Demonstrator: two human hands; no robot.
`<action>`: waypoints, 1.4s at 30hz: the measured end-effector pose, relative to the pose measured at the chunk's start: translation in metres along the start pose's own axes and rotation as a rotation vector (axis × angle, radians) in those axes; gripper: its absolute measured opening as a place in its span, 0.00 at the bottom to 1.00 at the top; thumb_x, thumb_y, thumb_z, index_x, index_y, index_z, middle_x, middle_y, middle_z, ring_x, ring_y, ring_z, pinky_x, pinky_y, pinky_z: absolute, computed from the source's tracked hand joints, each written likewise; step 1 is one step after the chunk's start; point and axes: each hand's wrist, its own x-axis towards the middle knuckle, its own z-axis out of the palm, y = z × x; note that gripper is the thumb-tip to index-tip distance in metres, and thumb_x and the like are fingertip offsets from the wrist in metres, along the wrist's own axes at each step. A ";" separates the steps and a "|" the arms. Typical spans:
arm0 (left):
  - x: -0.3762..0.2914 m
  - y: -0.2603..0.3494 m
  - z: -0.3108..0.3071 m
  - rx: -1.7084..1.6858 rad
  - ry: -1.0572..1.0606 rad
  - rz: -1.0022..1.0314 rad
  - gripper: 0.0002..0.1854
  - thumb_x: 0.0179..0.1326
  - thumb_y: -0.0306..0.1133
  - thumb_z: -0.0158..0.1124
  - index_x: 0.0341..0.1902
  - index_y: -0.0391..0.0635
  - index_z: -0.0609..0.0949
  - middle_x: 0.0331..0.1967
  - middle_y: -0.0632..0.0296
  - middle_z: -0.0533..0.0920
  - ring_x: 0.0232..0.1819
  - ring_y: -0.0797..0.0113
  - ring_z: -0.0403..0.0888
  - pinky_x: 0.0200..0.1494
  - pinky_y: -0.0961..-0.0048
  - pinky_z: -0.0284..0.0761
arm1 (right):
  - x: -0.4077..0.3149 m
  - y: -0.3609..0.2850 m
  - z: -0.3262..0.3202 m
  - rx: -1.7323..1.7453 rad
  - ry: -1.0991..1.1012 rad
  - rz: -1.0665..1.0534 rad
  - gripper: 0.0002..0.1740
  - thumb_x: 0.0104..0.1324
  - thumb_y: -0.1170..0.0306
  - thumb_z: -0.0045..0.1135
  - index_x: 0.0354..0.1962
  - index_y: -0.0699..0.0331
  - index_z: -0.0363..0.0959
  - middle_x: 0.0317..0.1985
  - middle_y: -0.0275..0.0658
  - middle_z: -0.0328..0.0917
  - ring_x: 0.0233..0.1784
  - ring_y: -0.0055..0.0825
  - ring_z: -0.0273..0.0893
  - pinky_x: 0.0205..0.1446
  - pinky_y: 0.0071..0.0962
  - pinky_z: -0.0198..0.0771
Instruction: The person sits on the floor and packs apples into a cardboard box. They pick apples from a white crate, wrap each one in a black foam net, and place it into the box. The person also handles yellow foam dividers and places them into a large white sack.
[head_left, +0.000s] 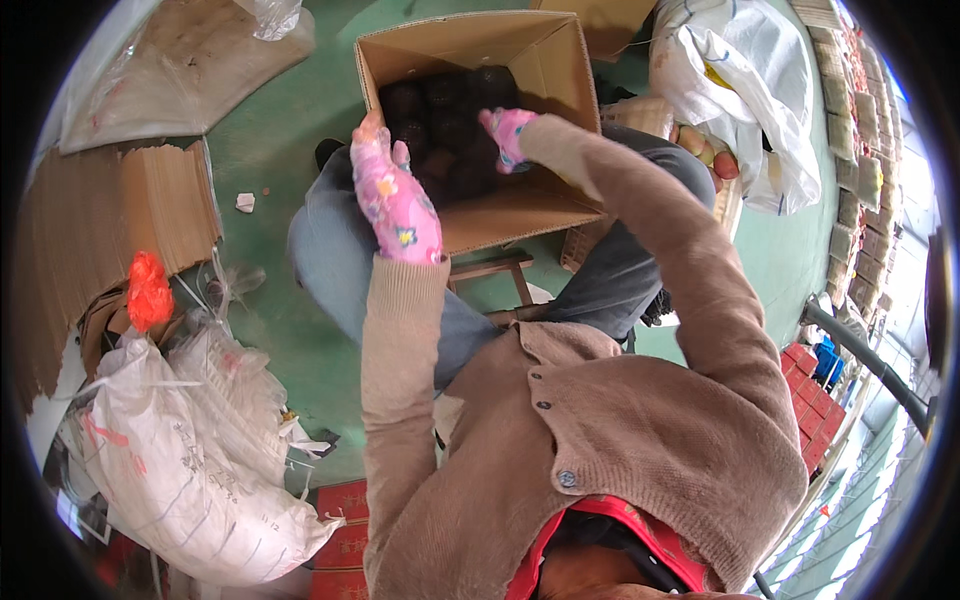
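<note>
An open cardboard box (517, 225) stands tilted between the person's knees. Low inside it lies a black moulded tray (450, 124) with rounded cups, dark and partly in shadow. My left hand (394, 195), in a pink flowered glove with bare fingertips, grips the box's left wall at the rim, thumb on the inner side. Inside the box on the right is my right hand (512, 139), gloved alike, its fingers and thumb apart over the tray. Whether those fingers pinch the tray's edge is hard to see.
A wooden stool frame (491, 268) shows below the box. At right, a white woven sack (739, 90) stands by a basket with several reddish-green fruits (705, 150). Flattened cardboard (169, 202) and a stuffed white sack (202, 465) lie at left, near red boxes (341, 540).
</note>
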 end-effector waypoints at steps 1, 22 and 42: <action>0.001 0.002 -0.003 -0.128 0.081 -0.023 0.23 0.74 0.43 0.50 0.64 0.41 0.73 0.64 0.54 0.72 0.65 0.63 0.68 0.67 0.65 0.61 | 0.016 0.000 0.020 -0.166 -0.045 0.044 0.53 0.40 0.60 0.81 0.61 0.66 0.59 0.55 0.52 0.74 0.58 0.50 0.76 0.60 0.40 0.73; 0.004 -0.017 -0.008 0.228 -0.187 0.065 0.22 0.71 0.36 0.49 0.63 0.36 0.72 0.64 0.53 0.72 0.67 0.55 0.68 0.66 0.61 0.65 | -0.117 0.017 -0.059 0.744 0.298 -0.638 0.28 0.66 0.44 0.55 0.46 0.61 0.79 0.45 0.45 0.82 0.50 0.44 0.80 0.56 0.39 0.72; -0.099 -0.059 0.058 0.383 -0.573 0.065 0.15 0.73 0.33 0.51 0.55 0.37 0.76 0.55 0.52 0.79 0.58 0.58 0.76 0.61 0.62 0.73 | -0.164 0.265 0.251 0.781 0.462 0.612 0.21 0.53 0.58 0.66 0.41 0.61 0.82 0.46 0.48 0.82 0.49 0.44 0.82 0.51 0.43 0.77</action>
